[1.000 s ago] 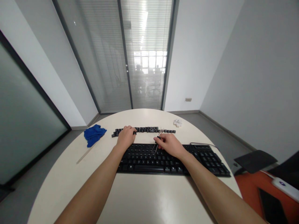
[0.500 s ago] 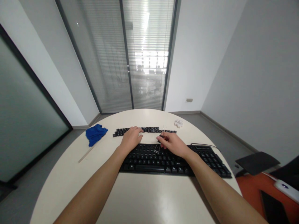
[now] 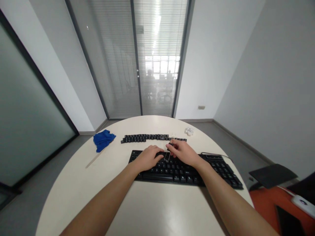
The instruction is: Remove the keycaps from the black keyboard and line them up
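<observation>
Keyboard [image 3: 157,177] lies flat in the lower centre of the frame, under both our hands, as we pinch a wire tool [image 3: 167,158] in the closed fingers of our right hand [image 3: 181,152]. Our left hand [image 3: 147,158] is half open just beside its wire end, and we cannot tell whether it grips anything. Loose keys [image 3: 135,138] form rows at mid-frame, right of a blue cloth [image 3: 103,140].

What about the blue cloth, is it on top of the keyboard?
No, the blue cloth lies on the table, to the left of the keyboard and apart from it.
</observation>
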### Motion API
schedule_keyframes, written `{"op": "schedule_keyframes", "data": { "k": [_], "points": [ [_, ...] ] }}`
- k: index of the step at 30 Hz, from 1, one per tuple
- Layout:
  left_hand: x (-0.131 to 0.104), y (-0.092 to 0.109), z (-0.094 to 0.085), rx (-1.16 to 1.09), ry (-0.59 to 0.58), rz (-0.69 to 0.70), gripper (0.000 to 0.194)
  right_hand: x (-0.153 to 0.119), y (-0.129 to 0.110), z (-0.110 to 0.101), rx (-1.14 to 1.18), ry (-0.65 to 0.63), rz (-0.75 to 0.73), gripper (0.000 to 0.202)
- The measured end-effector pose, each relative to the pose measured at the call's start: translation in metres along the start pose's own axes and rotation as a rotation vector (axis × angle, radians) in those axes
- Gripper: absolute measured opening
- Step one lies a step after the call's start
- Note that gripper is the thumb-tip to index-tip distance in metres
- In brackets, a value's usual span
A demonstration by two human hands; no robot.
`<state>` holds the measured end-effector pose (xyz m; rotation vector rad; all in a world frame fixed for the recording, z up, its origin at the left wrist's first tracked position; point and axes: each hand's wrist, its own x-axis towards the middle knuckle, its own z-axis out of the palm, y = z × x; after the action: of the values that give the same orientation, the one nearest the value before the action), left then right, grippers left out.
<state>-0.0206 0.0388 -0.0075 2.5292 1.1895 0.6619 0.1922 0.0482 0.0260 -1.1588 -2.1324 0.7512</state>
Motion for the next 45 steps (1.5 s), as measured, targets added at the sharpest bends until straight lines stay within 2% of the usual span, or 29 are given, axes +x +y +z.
{"op": "schedule_keyframes", "data": {
  "k": [6,12,17,23,27,31,38,42,45],
  "points": [
    [-0.011,-0.012,-0.007,0.022,0.009,-0.032,0.029,0.001,-0.002,0.006,0.071,0.004,0.012,0.031],
    [-0.035,-0.021,-0.019,0.040,0.039,-0.101,0.027,0.002,0.006,0.024,0.206,0.020,-0.001,0.034],
    [-0.047,-0.014,-0.024,0.042,0.097,-0.139,0.027,0.010,0.011,0.033,0.259,0.021,0.041,0.037],
    [-0.049,-0.001,-0.028,0.159,0.139,-0.159,0.025,0.026,0.003,0.034,0.207,-0.072,0.134,0.040],
    [-0.050,0.003,-0.028,0.231,0.122,-0.160,0.026,0.018,-0.004,0.042,0.280,0.040,0.015,0.038],
    [-0.050,0.003,-0.027,0.217,0.118,-0.177,0.024,0.007,-0.011,0.046,0.219,-0.003,-0.036,0.034],
    [-0.047,0.002,-0.028,0.178,0.108,-0.197,0.021,0.002,-0.023,0.043,-0.100,-0.083,-0.166,0.032],
    [-0.047,-0.001,-0.025,0.162,0.116,-0.195,0.019,-0.001,-0.029,0.042,-0.130,-0.107,-0.221,0.033],
    [-0.047,-0.002,-0.024,0.152,0.122,-0.188,0.019,-0.002,-0.029,0.042,-0.123,-0.072,-0.189,0.034]
  ]
}}
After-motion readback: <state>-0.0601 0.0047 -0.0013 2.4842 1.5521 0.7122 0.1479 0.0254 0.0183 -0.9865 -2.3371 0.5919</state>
